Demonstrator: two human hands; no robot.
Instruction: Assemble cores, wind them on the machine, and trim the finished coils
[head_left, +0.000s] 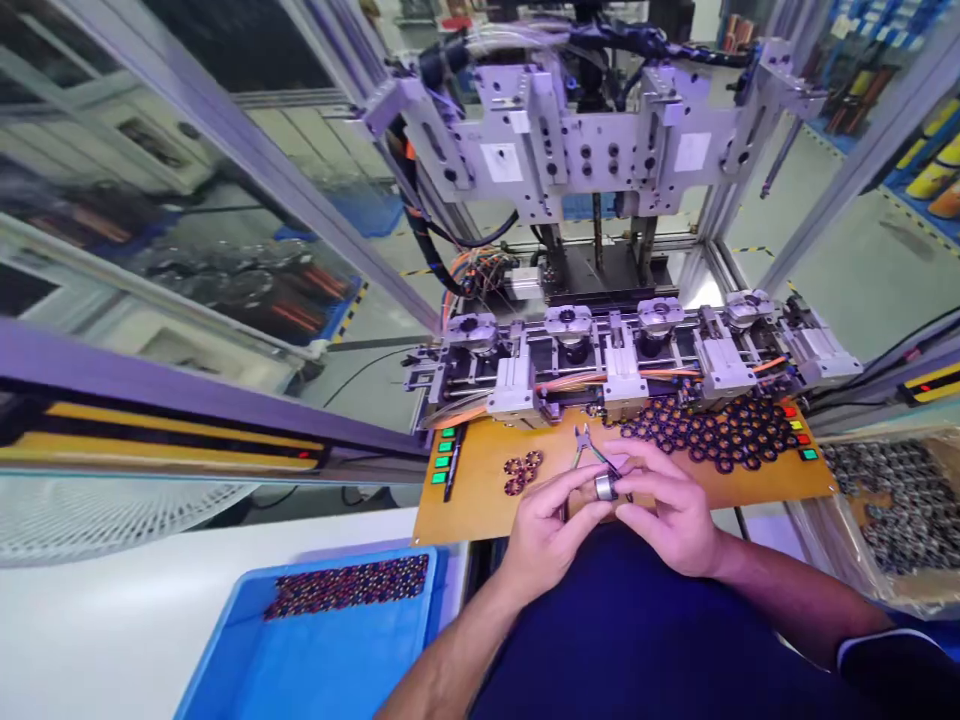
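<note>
Closest to us, our left hand [547,530] and right hand [667,510] come together over an orange phenolic board [480,500], and their fingers [634,470] are curled narrowly, pinching a silver metal ring [606,487] between them just above the board. Green-handled flush cutters [589,450] sit at the fingertips, with the tips pointing up and away from us; we cannot tell which hand grips them. On the board, a small cluster of dark coil rings [523,472] lies left of our hands, a black marker [452,467] lies near the board's left edge, and a larger spread of dark coil rings [712,432] covers the far right. At lower left, a blue plastic tray [315,650] with rows of dark rings [349,587] rests on a white tabletop [135,610]. To the right stands a plastic-lined box of rings [892,510]. Beyond the board, four round fixture nests [570,325] line a rail with orange tubing [570,380]. Farther still, an aluminium press head [555,140] hangs inside the machine's metal frame [225,150].
</note>
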